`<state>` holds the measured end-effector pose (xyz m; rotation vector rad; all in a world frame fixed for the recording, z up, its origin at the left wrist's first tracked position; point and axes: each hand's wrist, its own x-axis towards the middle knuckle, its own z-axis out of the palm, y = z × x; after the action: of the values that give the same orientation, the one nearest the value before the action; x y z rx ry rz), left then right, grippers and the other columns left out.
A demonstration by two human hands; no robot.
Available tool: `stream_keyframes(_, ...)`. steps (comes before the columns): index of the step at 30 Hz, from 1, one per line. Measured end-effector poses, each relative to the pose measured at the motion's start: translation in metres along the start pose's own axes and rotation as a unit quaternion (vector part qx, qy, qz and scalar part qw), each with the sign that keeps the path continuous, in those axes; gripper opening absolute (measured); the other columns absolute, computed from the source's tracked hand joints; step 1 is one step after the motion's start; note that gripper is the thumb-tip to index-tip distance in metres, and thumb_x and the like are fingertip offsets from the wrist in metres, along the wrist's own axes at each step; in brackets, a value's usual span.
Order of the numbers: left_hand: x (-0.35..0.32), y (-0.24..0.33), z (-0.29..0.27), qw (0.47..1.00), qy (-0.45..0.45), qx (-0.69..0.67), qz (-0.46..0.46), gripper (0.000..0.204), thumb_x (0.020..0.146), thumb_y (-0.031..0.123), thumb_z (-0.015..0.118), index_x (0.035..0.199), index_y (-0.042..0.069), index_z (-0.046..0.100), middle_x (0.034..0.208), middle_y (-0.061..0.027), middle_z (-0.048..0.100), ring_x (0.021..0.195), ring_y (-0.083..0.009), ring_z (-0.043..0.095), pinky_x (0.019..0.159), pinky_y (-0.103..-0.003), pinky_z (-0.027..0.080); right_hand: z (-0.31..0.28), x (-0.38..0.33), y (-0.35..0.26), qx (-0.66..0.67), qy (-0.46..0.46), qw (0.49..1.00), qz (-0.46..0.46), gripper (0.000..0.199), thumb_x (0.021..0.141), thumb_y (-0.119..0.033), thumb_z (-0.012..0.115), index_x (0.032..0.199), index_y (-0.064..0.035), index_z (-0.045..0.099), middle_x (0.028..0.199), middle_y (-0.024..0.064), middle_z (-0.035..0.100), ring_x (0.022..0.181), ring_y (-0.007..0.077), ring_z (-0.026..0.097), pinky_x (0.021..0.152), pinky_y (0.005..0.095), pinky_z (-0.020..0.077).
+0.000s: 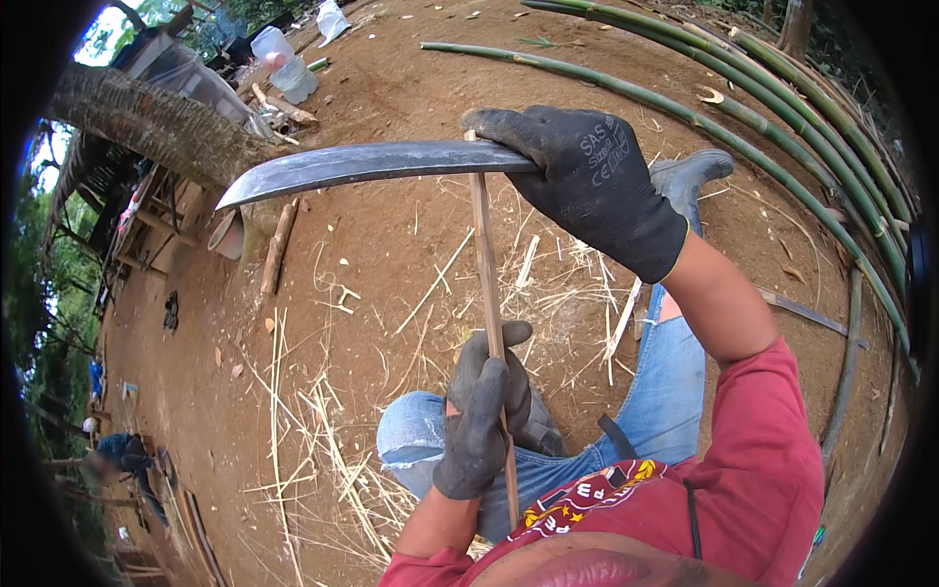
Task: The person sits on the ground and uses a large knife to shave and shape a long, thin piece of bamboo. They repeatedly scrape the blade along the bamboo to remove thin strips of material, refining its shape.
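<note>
Both my hands wear dark work gloves. My right hand (592,181) is closed on a machete, whose grip is hidden inside the glove. The curved grey machete blade (372,163) points left and lies across the upper end of a narrow bamboo strip (485,254). A finger of that glove reaches along the blade's back to the strip's tip. Lower down, my left hand (479,416) wraps round the strip, which stands nearly upright in the picture. The strip's bottom end runs down in front of my red shirt.
Pale split slivers (342,470) litter the dirt ground around my bent legs. Long green bamboo poles (782,108) lie at the far right, with a flat metal blade (812,315) near them. A tree trunk (147,122) leans at the upper left. Another person (127,460) bends over at the far left.
</note>
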<state>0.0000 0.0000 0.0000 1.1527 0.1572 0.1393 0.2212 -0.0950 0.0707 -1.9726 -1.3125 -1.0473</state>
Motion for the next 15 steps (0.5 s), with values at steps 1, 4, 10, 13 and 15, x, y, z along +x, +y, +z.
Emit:
stream_keyframes(1, -0.001, 0.000, 0.000, 1.000, -0.003, 0.002, 0.003, 0.058, 0.098, 0.045, 0.050, 0.133, -0.001, 0.042, 0.064, 0.0050, 0.036, 0.049, -0.0037, 0.032, 0.044, -0.020, 0.027, 0.003, -0.001, 0.000, -0.005, 0.006, 1.000, -0.001, 0.027, 0.083, -0.024, 0.067, 0.109, -0.0182, 0.064, 0.077, 0.0073, 0.062, 0.069, 0.0259, 0.065, 0.059, 0.0379, 0.0512)
stream_keyframes(4, -0.003, 0.001, 0.005, 1.000, 0.004, 0.011, 0.011, 0.056, 0.099, 0.044, 0.049, 0.132, -0.001, 0.042, 0.064, 0.0055, 0.035, 0.049, -0.0035, 0.031, 0.044, -0.020, 0.027, 0.006, -0.002, 0.001, -0.010, 0.023, 1.000, -0.015, 0.027, 0.082, -0.024, 0.067, 0.108, -0.0186, 0.064, 0.075, 0.0068, 0.061, 0.067, 0.0254, 0.064, 0.058, 0.0374, 0.0508)
stream_keyframes(10, 0.001, 0.001, 0.000, 1.000, 0.010, 0.003, -0.007, 0.051, 0.101, 0.041, 0.043, 0.132, -0.001, 0.042, 0.065, 0.0055, 0.034, 0.051, -0.0031, 0.031, 0.045, -0.019, 0.025, 0.036, -0.005, 0.022, -0.035, 0.002, 0.999, -0.012, 0.025, 0.082, -0.022, 0.064, 0.107, -0.0190, 0.065, 0.073, 0.0066, 0.061, 0.064, 0.0256, 0.063, 0.055, 0.0375, 0.0508)
stream_keyframes(13, 0.005, -0.001, 0.001, 1.000, 0.010, -0.028, 0.003, 0.052, 0.102, 0.042, 0.041, 0.132, -0.001, 0.041, 0.065, 0.0051, 0.034, 0.050, -0.0035, 0.029, 0.044, -0.019, 0.024, 0.064, -0.010, 0.048, -0.091, 0.006, 0.996, 0.002, 0.019, 0.084, -0.022, 0.060, 0.102, -0.0183, 0.066, 0.071, 0.0090, 0.061, 0.063, 0.0263, 0.064, 0.055, 0.0384, 0.0513)
stream_keyframes(15, -0.007, 0.006, -0.002, 0.997, -0.032, -0.061, 0.034, 0.054, 0.102, 0.043, 0.041, 0.132, -0.001, 0.042, 0.065, 0.0048, 0.034, 0.050, -0.0036, 0.029, 0.044, -0.020, 0.024, 0.089, -0.021, 0.108, -0.126, 0.117, 0.985, 0.027, 0.016, 0.087, -0.020, 0.054, 0.092, -0.0145, 0.067, 0.067, 0.0126, 0.060, 0.061, 0.0285, 0.063, 0.055, 0.0391, 0.0520)
